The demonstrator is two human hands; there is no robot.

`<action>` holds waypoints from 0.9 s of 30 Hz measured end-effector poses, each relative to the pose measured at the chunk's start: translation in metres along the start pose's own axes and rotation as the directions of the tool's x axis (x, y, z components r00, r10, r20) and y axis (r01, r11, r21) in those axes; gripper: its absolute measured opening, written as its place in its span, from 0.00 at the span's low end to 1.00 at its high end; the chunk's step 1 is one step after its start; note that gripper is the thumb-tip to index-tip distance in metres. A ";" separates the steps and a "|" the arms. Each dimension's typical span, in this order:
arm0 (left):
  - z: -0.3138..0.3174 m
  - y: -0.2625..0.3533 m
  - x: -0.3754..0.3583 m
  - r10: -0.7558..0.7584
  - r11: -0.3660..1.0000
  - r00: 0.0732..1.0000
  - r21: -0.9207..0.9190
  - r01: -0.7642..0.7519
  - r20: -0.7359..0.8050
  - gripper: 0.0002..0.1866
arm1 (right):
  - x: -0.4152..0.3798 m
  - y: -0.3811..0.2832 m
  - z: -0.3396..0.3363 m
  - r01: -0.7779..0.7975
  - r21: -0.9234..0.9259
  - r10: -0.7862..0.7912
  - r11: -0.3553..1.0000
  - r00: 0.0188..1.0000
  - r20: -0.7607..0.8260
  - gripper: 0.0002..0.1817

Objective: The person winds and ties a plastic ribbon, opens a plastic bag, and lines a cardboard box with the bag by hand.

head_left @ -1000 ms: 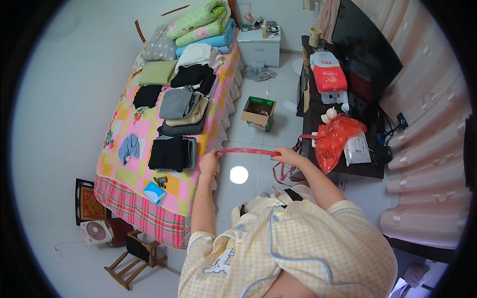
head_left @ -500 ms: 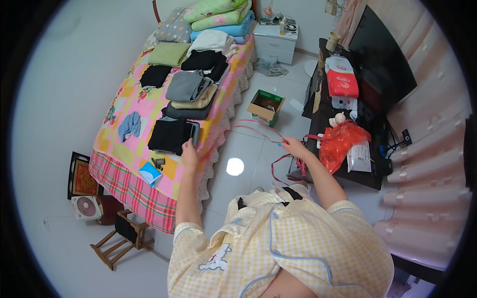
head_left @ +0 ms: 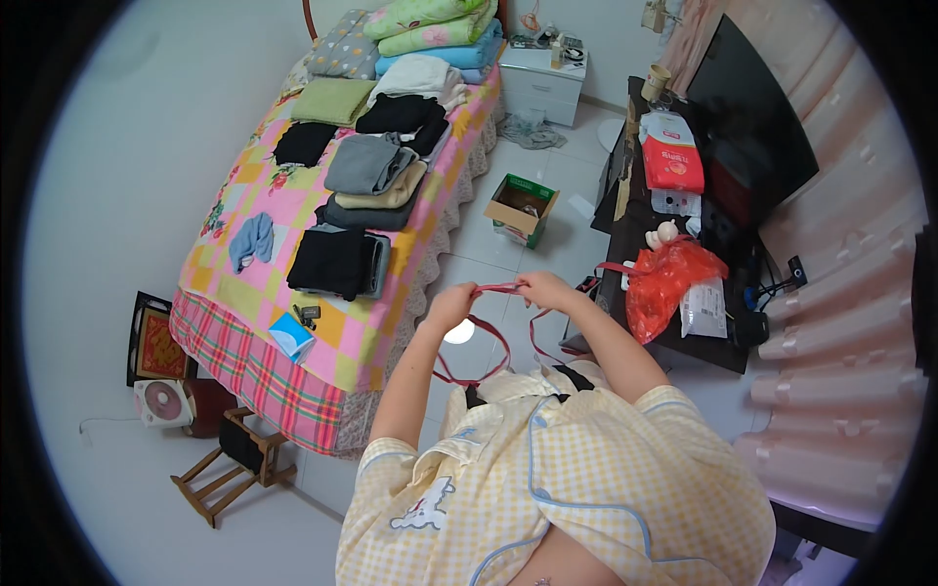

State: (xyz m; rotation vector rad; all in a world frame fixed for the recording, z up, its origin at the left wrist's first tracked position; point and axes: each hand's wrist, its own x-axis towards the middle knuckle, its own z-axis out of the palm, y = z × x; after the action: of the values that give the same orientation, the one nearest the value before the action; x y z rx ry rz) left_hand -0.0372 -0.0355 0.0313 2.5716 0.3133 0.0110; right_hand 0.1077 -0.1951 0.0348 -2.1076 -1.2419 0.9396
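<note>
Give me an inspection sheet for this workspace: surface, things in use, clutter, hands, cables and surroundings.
Surface: bed with patchwork cover, bearing folded clothes in stacks.
Things in use: red ribbon, stretched between the hands, with loops hanging below.
Clutter: red plastic bag on the dark cabinet; open carton on the floor.
Hands: left hand and right hand both grip the ribbon.
Cables: dark cables near the television; connections unclear.
Surroundings: pink curtain, stool, fan.
</note>
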 end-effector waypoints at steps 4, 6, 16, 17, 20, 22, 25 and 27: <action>-0.006 -0.030 -0.008 -0.160 0.984 0.987 0.080 0.162 -0.034 0.07 | -0.020 0.014 -0.021 -0.202 0.148 0.218 0.968 0.971 -0.098 0.10; -0.010 -0.038 -0.012 -0.238 0.964 0.970 0.107 0.243 -0.059 0.07 | -0.025 0.023 -0.026 -0.198 0.156 0.221 0.968 0.964 -0.150 0.10; -0.006 -0.043 -0.011 -0.159 0.968 0.986 0.187 0.165 -0.043 0.07 | -0.022 0.029 -0.013 0.066 0.593 0.334 0.803 0.774 -0.538 0.06; -0.004 -0.043 -0.011 -0.130 0.969 0.991 0.207 0.136 -0.040 0.07 | -0.020 0.030 -0.011 0.051 0.568 0.375 0.822 0.703 -0.605 0.06; -0.005 -0.039 -0.010 -0.080 0.967 0.996 0.240 0.089 -0.045 0.06 | -0.012 0.044 -0.002 0.093 0.628 0.453 0.773 0.612 -0.648 0.07; -0.005 -0.039 -0.010 -0.060 0.965 0.997 0.251 0.072 -0.055 0.06 | -0.013 0.038 -0.003 0.135 0.746 0.535 0.653 0.615 -0.580 0.07; 0.000 -0.042 -0.009 -0.067 0.967 0.996 0.242 0.080 -0.061 0.06 | -0.012 0.041 0.003 0.283 0.891 0.612 0.356 0.650 -0.451 0.06; 0.003 -0.043 -0.011 -0.109 0.963 0.993 0.242 0.119 -0.055 0.05 | -0.010 0.048 0.006 0.377 0.909 0.611 0.180 0.681 -0.404 0.06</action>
State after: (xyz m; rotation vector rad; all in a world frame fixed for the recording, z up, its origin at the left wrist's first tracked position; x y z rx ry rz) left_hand -0.0577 -0.0040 0.0065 2.7957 0.5062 -0.0182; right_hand 0.1248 -0.2251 -0.0003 -1.1246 0.1830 0.5123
